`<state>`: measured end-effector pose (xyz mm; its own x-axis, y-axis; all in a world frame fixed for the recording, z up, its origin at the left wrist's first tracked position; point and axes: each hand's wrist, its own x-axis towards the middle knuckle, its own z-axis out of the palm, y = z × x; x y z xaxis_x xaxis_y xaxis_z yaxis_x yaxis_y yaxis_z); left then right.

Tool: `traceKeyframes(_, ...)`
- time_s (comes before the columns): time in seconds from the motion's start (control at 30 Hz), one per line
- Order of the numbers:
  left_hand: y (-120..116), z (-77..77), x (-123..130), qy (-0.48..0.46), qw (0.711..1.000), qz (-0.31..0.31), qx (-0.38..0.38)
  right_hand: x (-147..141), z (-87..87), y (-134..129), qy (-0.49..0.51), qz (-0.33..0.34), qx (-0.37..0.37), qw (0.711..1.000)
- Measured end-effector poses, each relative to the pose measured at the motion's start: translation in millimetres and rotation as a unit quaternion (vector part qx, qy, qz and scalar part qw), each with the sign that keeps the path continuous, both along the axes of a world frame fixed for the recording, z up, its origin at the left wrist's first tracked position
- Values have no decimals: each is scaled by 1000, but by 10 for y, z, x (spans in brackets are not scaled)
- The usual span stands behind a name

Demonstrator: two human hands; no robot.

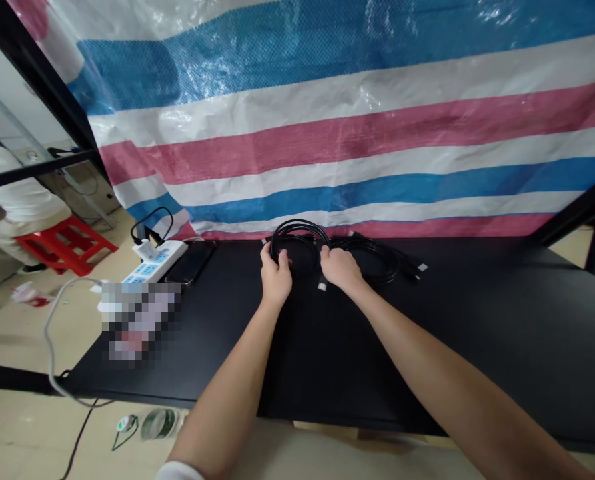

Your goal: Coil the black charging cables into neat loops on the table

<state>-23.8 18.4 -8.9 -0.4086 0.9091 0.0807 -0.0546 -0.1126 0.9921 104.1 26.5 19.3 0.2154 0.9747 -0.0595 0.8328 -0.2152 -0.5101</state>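
A coiled black cable (301, 224) is held between my two hands above the black tabletop (327, 360). My left hand (276, 277) grips the left side of the loop between thumb and fingers. On the loop's right side, my right hand (341, 268) is closed round the cable, its fingertips partly hidden. A white-tipped connector (322, 287) shows just below my right hand. Behind and to the right of that hand lies another coil of black cable (384, 261), with plug ends and a white tag (422, 267).
At the left stand a white power strip (150, 267) with plugs in it and a dark phone (191, 261). A striped plastic sheet (327, 133) hangs behind the table. Beyond the left edge, a person (22, 193) sits on a red stool (77, 243). A jar (158, 424) stands below.
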Motion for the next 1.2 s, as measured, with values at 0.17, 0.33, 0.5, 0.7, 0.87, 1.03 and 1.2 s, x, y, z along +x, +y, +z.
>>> traceKeyframes(0.17, 26, -20, -132, 149, 987, -1, -64, -240, 96, 216, 9, 21, -21, 1000)
traceKeyframes(0.33, 60, -86, -141, 285, 949, -17, -135, -324, 11, 326, 12, 23, -39, 999)
traceKeyframes(0.5, 42, -155, -93, 404, 905, -35, -126, -328, -16, 326, -3, 18, -41, 999)
traceKeyframes(0.7, -69, -66, -58, 507, 855, -33, -99, -337, 23, 272, -130, 67, -3, 989)
traceKeyframes(0.87, -61, -43, -68, 434, 892, -128, -2, -241, 20, 197, -178, 135, 62, 973)
traceKeyframes(1.03, -37, -69, -61, 303, 933, -193, 38, 3, -57, 107, -142, 137, 120, 973)
traceKeyframes(1.2, -43, -63, -54, 311, 931, -185, 44, 398, -183, 24, -90, 72, 213, 970)
